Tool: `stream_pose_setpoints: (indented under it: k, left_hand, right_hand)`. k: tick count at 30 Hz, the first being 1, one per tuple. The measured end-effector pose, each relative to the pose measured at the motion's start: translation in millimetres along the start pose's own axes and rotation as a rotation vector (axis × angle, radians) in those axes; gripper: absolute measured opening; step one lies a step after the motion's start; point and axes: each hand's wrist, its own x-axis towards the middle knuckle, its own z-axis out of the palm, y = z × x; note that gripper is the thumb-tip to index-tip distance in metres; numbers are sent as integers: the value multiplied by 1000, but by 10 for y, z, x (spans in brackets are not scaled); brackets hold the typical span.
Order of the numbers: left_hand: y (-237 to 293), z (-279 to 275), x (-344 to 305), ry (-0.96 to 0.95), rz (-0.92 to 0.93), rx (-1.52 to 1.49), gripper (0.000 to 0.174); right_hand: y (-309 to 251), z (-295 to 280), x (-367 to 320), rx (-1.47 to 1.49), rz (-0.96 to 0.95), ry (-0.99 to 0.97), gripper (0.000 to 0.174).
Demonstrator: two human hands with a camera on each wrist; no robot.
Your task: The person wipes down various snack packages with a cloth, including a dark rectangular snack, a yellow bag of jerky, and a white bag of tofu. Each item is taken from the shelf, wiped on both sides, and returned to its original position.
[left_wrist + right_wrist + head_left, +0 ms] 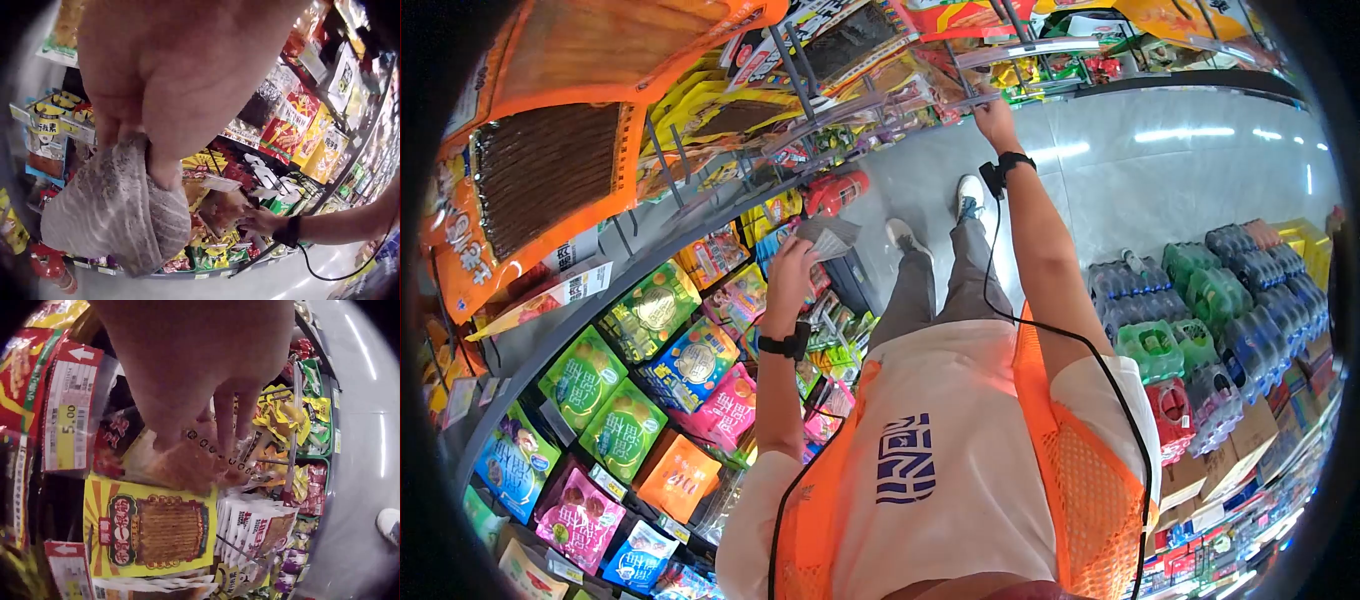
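Observation:
My left hand (788, 275) holds a folded grey striped cloth (115, 206) in front of the snack shelves. In the left wrist view the thumb and fingers pinch its upper edge, and the rest hangs down. My right hand (997, 125) reaches out to the hanging snacks at the far shelf. In the right wrist view its thumb and fingers grip a clear snack packet (181, 464) with brown contents and a dark printed border; the hand hides part of it. Just below hangs a yellow snack packet (150, 528), beside white packets (250, 528).
Metal hooks with price tags (72, 412) stick out around the right hand. Bagged snacks (622, 425) fill the lower shelf on the left. A red fire extinguisher (837, 192) stands near the feet. Shrink-wrapped bottles (1140, 290) are stacked on the right, across the grey floor (1100, 190).

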Motion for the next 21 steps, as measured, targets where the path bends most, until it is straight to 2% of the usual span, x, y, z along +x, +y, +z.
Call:
stream_pose_setpoints:
  k: [3, 6, 9, 12, 14, 17, 21]
  left_hand:
    - [-3, 62, -86, 5, -6, -38, 17]
    - [38, 115, -143, 26, 27, -78, 18]
    - [73, 188, -170, -11, 25, -106, 19]
    - [129, 246, -232, -81, -6, -151, 20]
    - [145, 288, -252, -120, -3, -171, 21]
    - [80, 334, -280, -163, 19, -184, 22]
    - [-74, 400, -368, -118, 6, -220, 25]
  right_hand:
    - [12, -71, 5, -271, -79, -61, 23]
    - [276, -85, -18, -257, -31, -140, 23]
    - [349, -199, -108, -144, -59, -183, 25]
    - [451, -294, -173, 167, -62, -215, 26]
    - [591, -313, -217, 282, 21, -252, 29]
    - [417, -409, -397, 433, 197, -335, 31]
    - [486, -374, -717, 356, 364, -247, 29]
